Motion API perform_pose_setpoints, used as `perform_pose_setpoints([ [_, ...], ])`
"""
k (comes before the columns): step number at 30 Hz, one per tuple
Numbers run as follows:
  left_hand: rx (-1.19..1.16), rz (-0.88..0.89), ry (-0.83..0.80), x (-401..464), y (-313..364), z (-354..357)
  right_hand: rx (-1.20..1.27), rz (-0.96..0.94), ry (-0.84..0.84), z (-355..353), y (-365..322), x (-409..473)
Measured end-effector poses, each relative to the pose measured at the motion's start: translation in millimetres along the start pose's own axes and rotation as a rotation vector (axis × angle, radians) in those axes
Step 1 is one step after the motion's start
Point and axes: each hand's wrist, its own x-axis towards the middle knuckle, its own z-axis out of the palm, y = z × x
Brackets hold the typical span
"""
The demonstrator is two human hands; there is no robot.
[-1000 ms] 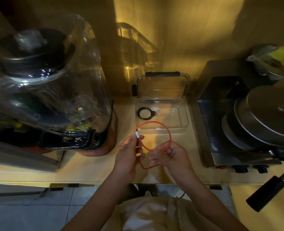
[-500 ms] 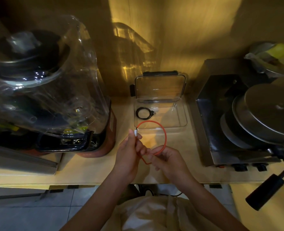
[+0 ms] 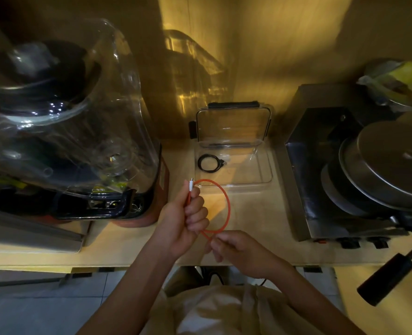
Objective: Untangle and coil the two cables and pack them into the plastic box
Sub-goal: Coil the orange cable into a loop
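Note:
An orange cable forms one loop above the counter, just in front of the clear plastic box. My left hand grips the cable near its white plug, which sticks up past my fingers. My right hand pinches the lower part of the loop. A black cable lies coiled in the box's left part. The box's clear lid stands open against the wall.
A large blender with a clear cover fills the left of the counter. A steel appliance with round metal plates and a black handle stands at the right. The counter's front edge runs under my wrists.
The orange loop has become narrower and taller. My left hand has closed more tightly around the plug end, and my right hand has slid down and toward me along the cable.

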Motion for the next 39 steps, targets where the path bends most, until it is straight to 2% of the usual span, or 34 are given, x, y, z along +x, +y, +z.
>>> perform_pose_setpoints([
  [4,0.091,-0.075,-0.015,-4.5,17.6,0.1,-0.078,0.033,-0.044,-12.0,5.4,-1.1],
  [11,0.506,-0.078,0.037,-16.9,44.4,9.6,-0.261,0.128,-0.067,-33.1,22.7,-2.5],
  [17,0.628,-0.067,0.081,-21.9,61.2,9.0,-0.433,0.182,-0.038,-55.3,38.4,-7.1],
  [20,0.644,-0.059,0.094,-21.9,62.7,4.0,-0.523,0.292,0.042,-66.3,50.7,-10.7],
  [24,0.695,-0.052,0.088,-23.0,64.5,-1.9,-0.506,0.376,0.178,-78.1,58.5,-14.8],
  [30,0.824,0.027,0.100,-22.3,68.7,-8.8,-0.276,0.404,0.200,-83.2,45.9,-25.4],
  [35,0.925,0.021,0.121,-23.3,56.5,-3.5,0.409,0.430,0.280,-81.0,27.3,-27.8],
  [39,0.942,-0.009,0.113,-21.7,46.3,-2.4,0.817,0.376,0.301,-77.9,11.2,-24.4],
])
